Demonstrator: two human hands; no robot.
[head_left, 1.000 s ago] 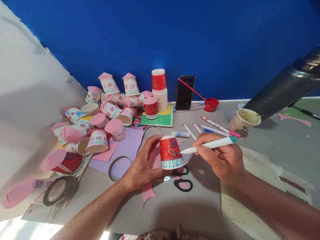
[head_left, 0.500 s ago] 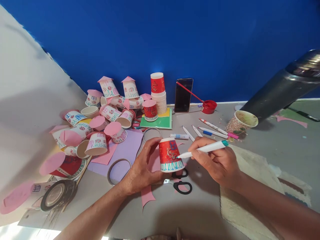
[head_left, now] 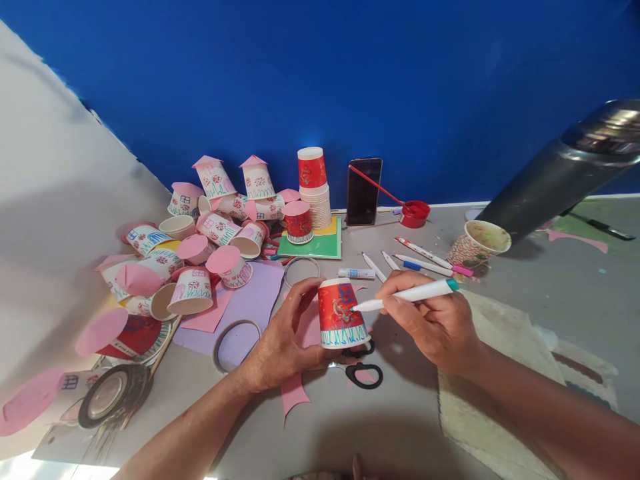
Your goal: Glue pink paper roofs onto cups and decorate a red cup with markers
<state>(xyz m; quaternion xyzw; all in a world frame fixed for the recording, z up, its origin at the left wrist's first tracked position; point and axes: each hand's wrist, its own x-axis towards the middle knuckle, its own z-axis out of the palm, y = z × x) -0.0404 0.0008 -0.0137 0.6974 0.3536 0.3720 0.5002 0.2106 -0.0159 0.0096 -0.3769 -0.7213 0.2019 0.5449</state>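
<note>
My left hand [head_left: 285, 333] is closed around the left side of a red and white paper cup [head_left: 340, 327], held upside down with its wide rim downward. Blue-green grass strokes run along its white band, and a blue window is drawn near the top. Between the fingers of my right hand [head_left: 433, 323] is a white marker [head_left: 405, 295] with a green end; its tip is at the red side of the cup. Partly hidden behind and below the cup lie scissors with black handles [head_left: 365, 375].
Decorated paper cups with pink paper tops [head_left: 190, 291] crowd the left. A stack of cups [head_left: 316, 200], a phone [head_left: 364, 193] and a red paint pot [head_left: 415, 215] stand along the wall. Several markers [head_left: 425, 253], a patterned cup [head_left: 480, 243], a dark flask [head_left: 545, 180] and a cloth [head_left: 490, 400] lie right.
The marker tip has moved slightly up and left on the cup's red side. The cup has turned or tilted a little in my left hand, and the view has shifted slightly.
</note>
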